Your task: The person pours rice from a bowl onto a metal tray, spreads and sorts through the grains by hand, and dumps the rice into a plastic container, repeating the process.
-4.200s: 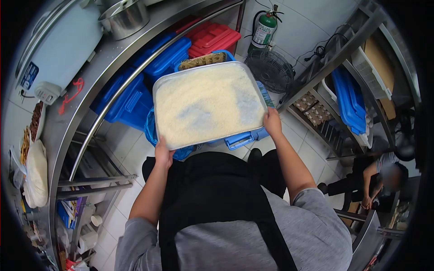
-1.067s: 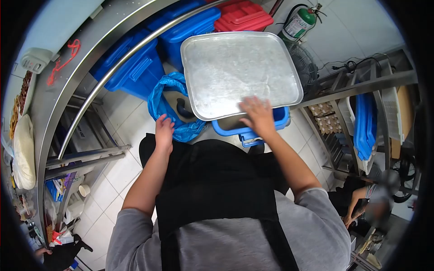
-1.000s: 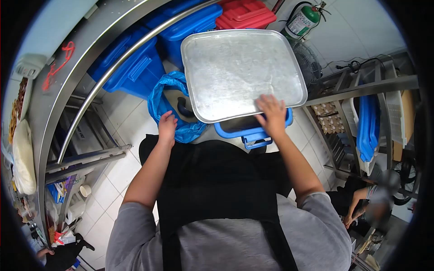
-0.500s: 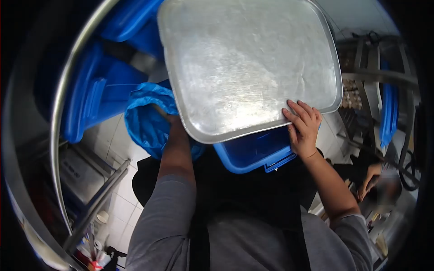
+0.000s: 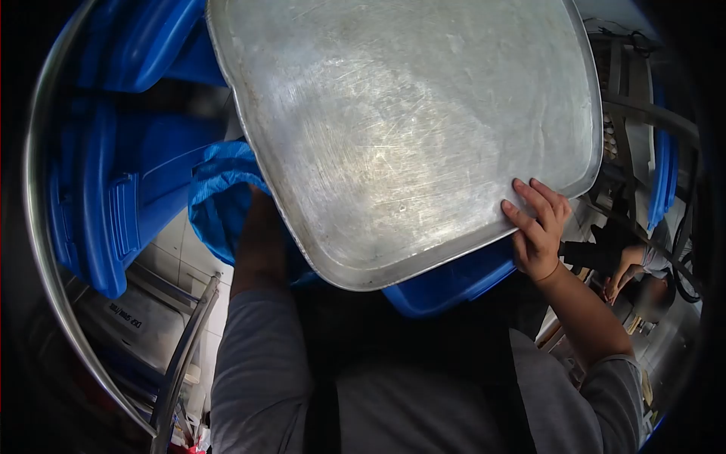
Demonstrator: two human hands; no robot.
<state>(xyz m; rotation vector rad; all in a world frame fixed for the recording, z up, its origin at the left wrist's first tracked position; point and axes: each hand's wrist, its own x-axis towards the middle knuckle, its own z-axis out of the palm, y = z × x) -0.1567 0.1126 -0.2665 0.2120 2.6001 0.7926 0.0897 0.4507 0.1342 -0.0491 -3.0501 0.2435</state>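
A large scratched metal tray (image 5: 423, 136) with a raised rim fills the upper middle of the view, tilted. My right hand (image 5: 541, 231) grips its lower right edge, fingers over the rim and thumb beneath. My left forearm (image 5: 259, 253) reaches up beside the tray's left edge, by the opening of a blue plastic bag (image 5: 219, 197). The left hand itself is hidden behind the tray and bag, so its fingers do not show. Below the tray, part of a blue plastic bin (image 5: 446, 291) shows, mostly covered.
Large blue tubs (image 5: 151, 159) stand at the left, beside a curved metal rail (image 5: 38, 212). A metal rack (image 5: 628, 121) is on the right, with blue lids (image 5: 662, 181). At the lower right, another person's arm (image 5: 622, 268) is visible. White floor tiles (image 5: 189, 246) show at left.
The tray has come nearer and covers more of the blue bin beneath it. My right hand has shifted right with the tray, still gripping its edge. My left arm has moved slightly left.
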